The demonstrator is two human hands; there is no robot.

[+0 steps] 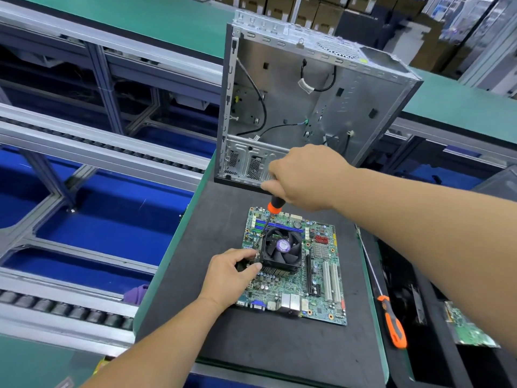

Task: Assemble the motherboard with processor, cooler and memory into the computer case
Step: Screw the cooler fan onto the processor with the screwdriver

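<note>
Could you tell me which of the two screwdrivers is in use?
The one gripped by the right hand, tip at the cooler; the other screwdriver lies untouched at the right.

Cooler (282, 252) on motherboard (321, 298), computer case (307, 107) behind, spare screwdriver (393, 322) to its right
</note>
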